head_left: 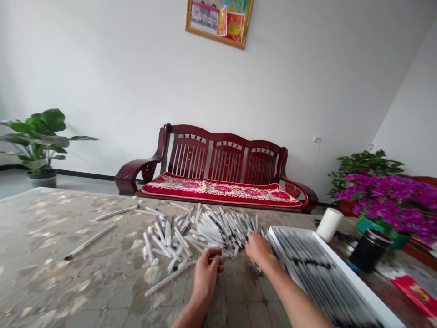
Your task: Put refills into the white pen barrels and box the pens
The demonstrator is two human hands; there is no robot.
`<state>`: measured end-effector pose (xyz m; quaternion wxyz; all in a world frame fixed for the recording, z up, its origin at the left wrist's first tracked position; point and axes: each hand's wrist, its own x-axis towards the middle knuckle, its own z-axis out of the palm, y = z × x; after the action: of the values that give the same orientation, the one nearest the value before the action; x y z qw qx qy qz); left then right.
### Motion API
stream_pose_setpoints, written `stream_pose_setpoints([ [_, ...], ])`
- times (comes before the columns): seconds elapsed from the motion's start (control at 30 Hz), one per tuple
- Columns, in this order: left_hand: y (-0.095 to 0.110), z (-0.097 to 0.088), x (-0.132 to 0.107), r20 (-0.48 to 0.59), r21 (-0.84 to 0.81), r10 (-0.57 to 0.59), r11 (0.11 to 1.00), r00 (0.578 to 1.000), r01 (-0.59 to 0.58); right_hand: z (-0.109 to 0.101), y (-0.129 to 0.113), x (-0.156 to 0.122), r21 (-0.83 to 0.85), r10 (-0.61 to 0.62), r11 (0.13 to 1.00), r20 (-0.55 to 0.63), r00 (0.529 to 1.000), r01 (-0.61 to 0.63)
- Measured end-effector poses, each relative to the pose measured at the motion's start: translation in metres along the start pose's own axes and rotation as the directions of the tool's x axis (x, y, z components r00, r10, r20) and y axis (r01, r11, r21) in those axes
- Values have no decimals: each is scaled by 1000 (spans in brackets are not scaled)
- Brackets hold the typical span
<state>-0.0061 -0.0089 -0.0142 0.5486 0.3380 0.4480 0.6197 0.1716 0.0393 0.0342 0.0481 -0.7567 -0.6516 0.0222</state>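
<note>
A heap of white, translucent pen parts (208, 228), looking like barrels and caps, lies on the table. My left hand (207, 266) is at the heap's near edge, thumb and fingers curled together; whatever they hold is too small to make out. A long pale pen tube (170, 279) lies just left of that hand. My right hand (260, 249) is closed at the heap's right side, beside a white box (283, 255); its fingertips and anything in them are hidden. Rows of slim pens (317, 269) with dark tips fill the box, partly blurred.
Two single pens (90, 241) lie apart on the patterned table (44, 255). Right of the box stand a white roll (329, 224), a dark cup (370, 250) and purple flowers (396, 200), with a red packet (414, 291) nearer. A wooden bench (218, 159) stands behind.
</note>
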Motion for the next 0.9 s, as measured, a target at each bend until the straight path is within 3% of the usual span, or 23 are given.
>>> stream_pose_setpoints([
  [0.17, -2, 2, -2, 29, 103, 45, 994, 999, -48, -15, 9, -9, 90, 59, 994, 75, 995, -66],
  [0.27, -3, 3, -8, 81, 245, 175, 951, 981, -190, -22, 19, -27, 227, 28, 972, 174, 984, -67],
  [0.37, -4, 5, -14, 199, 336, 305, 872, 931, -357, -20, 23, -55, 411, -37, 906, 307, 951, -97],
  [0.43, -3, 6, -18, 297, 358, 338, 828, 893, -432, -15, 19, -77, 623, -114, 760, 410, 905, -187],
  [0.53, 1, 6, -23, 395, 377, 351, 781, 849, -498, -10, 7, -104, 818, -251, 436, 510, 822, -375],
  [0.6, 5, 5, -24, 399, 369, 336, 793, 853, -485, -8, 1, -110, 834, -307, 306, 543, 782, -459],
  [0.67, 8, 4, -23, 351, 335, 312, 839, 883, -430, -7, 3, -103, 856, -324, 243, 515, 794, -456],
  [0.73, 9, 4, -21, 243, 287, 279, 894, 929, -344, -5, 14, -86, 901, -237, 295, 392, 889, -318],
  [0.8, 8, 6, -17, 127, 221, 211, 947, 969, -235, -2, 29, -64, 856, -44, 502, 166, 985, -122],
  [0.83, 7, 7, -15, 87, 178, 167, 967, 982, -181, 0, 37, -53, 764, 32, 642, 60, 998, -66],
  [0.9, 5, 9, -12, 50, 89, 83, 992, 995, -87, 3, 45, -35, 493, 47, 870, -69, 997, -6],
])
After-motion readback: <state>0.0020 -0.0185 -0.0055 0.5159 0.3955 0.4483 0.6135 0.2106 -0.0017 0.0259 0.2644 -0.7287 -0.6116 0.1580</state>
